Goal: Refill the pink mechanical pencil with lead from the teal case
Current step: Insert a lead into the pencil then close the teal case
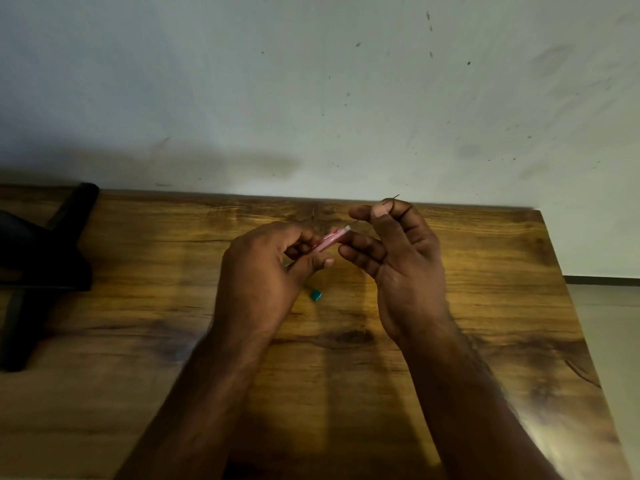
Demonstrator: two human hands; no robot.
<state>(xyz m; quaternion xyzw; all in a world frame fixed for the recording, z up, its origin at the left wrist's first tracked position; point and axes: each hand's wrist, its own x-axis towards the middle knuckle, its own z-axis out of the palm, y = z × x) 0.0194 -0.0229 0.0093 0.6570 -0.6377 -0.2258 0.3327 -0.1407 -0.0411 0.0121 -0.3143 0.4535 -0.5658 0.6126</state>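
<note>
1. Our left hand (263,268) grips the pink mechanical pencil (331,240) above the wooden table (485,306), its white end tilted up to the right.
2. Our right hand (401,251) pinches a thin lead (394,197) between thumb and forefinger, its lower tip at that white end.
3. A small teal piece (316,295) lies on the table below the hands; whether it is the case, we cannot tell.

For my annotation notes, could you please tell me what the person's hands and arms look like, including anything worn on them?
Both the left hand and the right hand are bare: no gloves, rings, watch or bracelets show. Both forearms are bare too, with no sleeves visible up to the bottom edge of the picture, and no markings can be made out.
</note>
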